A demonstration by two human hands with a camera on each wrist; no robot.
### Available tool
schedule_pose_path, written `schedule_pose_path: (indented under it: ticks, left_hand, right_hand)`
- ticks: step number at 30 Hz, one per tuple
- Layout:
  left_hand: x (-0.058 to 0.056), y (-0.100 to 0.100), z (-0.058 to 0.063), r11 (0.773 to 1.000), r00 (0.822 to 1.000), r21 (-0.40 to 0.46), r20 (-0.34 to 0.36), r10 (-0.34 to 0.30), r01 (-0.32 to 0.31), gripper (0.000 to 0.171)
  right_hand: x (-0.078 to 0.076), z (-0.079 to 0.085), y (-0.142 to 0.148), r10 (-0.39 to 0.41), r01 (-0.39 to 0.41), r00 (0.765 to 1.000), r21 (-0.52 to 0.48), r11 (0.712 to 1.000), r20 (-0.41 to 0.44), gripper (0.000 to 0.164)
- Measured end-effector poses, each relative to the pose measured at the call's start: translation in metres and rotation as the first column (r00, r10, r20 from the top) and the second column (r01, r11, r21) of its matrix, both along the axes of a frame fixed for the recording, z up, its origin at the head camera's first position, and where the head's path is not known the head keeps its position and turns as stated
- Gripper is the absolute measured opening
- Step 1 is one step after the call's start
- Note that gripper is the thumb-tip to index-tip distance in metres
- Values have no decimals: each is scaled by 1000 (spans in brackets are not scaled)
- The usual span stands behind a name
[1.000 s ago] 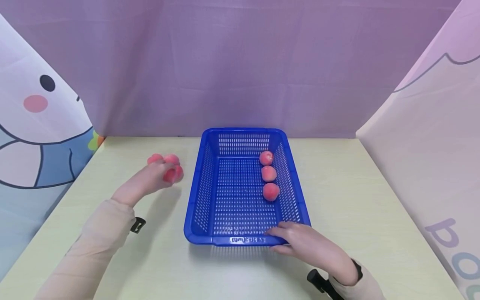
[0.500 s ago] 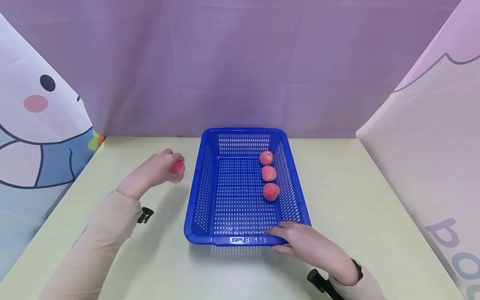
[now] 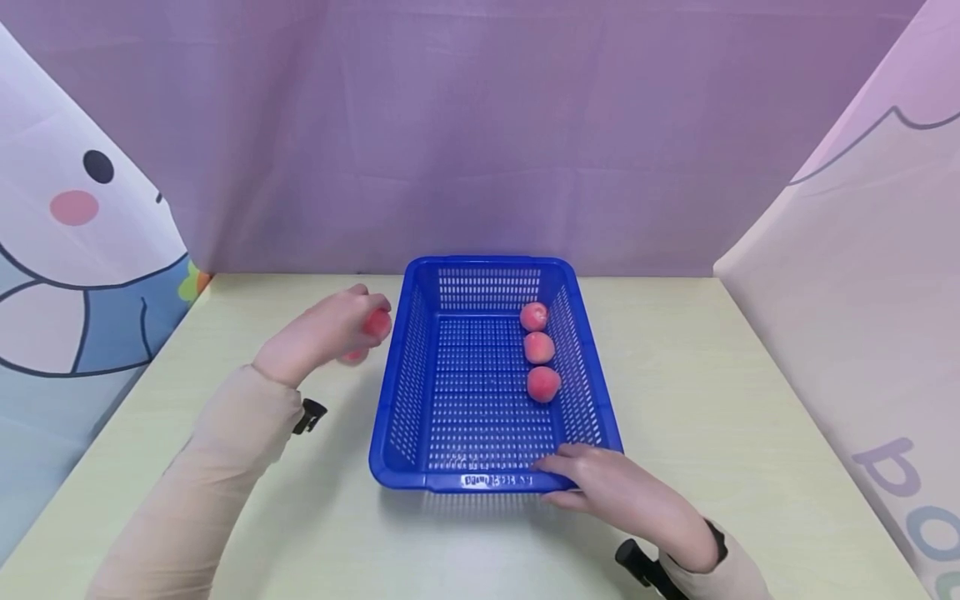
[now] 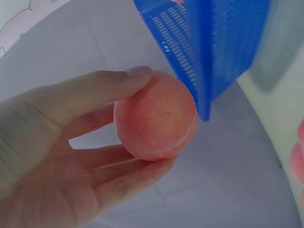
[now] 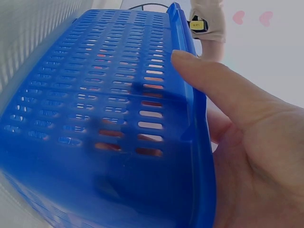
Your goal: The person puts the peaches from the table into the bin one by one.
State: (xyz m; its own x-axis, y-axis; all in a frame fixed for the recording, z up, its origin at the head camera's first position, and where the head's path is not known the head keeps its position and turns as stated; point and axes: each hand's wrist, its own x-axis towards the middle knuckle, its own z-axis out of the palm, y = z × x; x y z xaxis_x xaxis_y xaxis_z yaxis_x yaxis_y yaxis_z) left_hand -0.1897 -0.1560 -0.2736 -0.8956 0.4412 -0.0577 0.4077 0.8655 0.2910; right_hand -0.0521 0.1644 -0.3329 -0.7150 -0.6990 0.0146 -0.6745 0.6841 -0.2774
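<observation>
My left hand (image 3: 326, 329) holds a pinkish-red peach (image 3: 377, 324) just left of the blue plastic basket (image 3: 384, 417). In the left wrist view, thumb and fingers close round that peach (image 4: 156, 116), with the basket's rim (image 4: 202, 61) just beyond it. Three peaches (image 3: 539, 347) lie in a row along the basket's right inner side. Below my left hand, part of another peach (image 3: 353, 357) shows on the table. At the basket's near right corner, my right hand (image 3: 615, 492) grips the rim, thumb outside and fingers inside, as the right wrist view shows.
Several pink peaches (image 4: 298, 159) peek in at the left wrist view's right edge; the hand mostly covers them in the head view. The pale table (image 3: 675, 375) is bounded by a purple cloth (image 3: 480, 133) behind and printed cloths on both sides.
My left hand has picked a peach from the group on the left, lifted it and carried it right towards the basket. The right hand and the basket have stayed in place.
</observation>
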Motion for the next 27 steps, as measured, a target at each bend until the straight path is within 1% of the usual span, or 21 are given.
schedule_pose_path:
  ticks: [4, 9, 12, 16, 23, 27]
  left_hand:
    - [0, 8, 5, 1000, 1000, -13, -18, -13, 12, 34]
    - [0, 19, 12, 1000, 1000, 4, -7, -24, 24, 34]
    - [0, 27, 13, 997, 997, 21, -46, -68, 69, 33]
    - [0, 37, 15, 991, 986, 15, -105, -131, 133, 29]
    - [1, 56, 21, 986, 980, -13, -114, -164, 163, 32]
    - [1, 67, 22, 984, 977, -17, -112, -179, 178, 33]
  right_hand:
    - [0, 0, 0, -11, 11, 1000, 3, 1000, 13, 26]
    - [0, 0, 0, -15, 15, 1000, 9, 1000, 14, 27]
    - [0, 1, 0, -14, 14, 1000, 8, 1000, 11, 27]
    - [0, 1, 0, -19, 19, 1000, 9, 1000, 15, 27]
    - [0, 0, 1, -16, 16, 1000, 8, 1000, 13, 27]
    - [-1, 0, 1, -13, 13, 1000, 7, 1000, 12, 27]
